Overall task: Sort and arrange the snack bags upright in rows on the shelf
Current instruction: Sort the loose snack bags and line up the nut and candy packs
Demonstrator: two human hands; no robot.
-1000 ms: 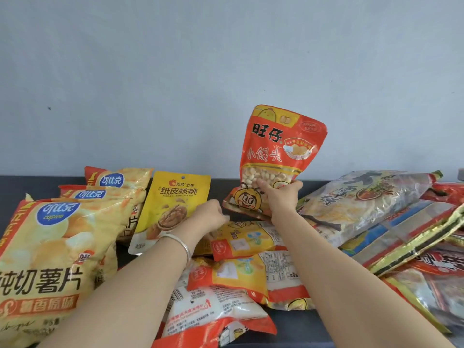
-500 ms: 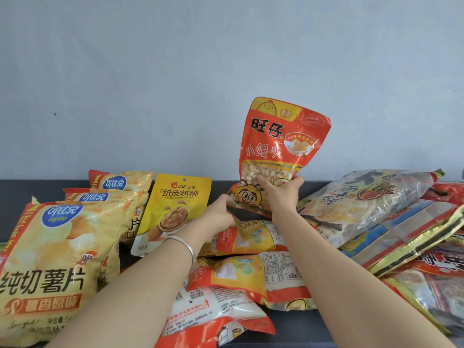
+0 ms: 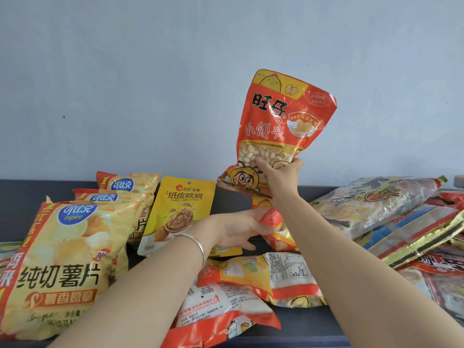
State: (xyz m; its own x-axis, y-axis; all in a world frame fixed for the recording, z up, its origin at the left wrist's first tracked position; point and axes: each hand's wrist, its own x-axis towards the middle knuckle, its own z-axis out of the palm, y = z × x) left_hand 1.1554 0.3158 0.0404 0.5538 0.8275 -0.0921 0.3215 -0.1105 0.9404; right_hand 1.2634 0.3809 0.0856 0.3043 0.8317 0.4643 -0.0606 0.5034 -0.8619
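My right hand (image 3: 280, 175) grips the lower part of a red bag of small white biscuits (image 3: 281, 121) and holds it upright above the dark shelf (image 3: 50, 189). Below it, my left hand (image 3: 241, 228) grips a second orange-red bag (image 3: 273, 227) of the same kind, partly lifted off the pile. Two more of these bags (image 3: 263, 275) lie flat, back side up, under my forearms. A yellow walnut pouch (image 3: 180, 209) leans upright just left of my left hand. Three yellow potato chip bags (image 3: 65, 259) stand in a row at the left.
A heap of clear and foil-edged snack bags (image 3: 376, 204) lies flat at the right, up to the frame edge. A pale blue wall (image 3: 175, 71) rises right behind the shelf. Bare dark shelf shows between the walnut pouch and the lifted bag.
My right hand has raised the red biscuit bag higher. My left hand has moved right and taken hold of the orange-red bag lying beneath it.
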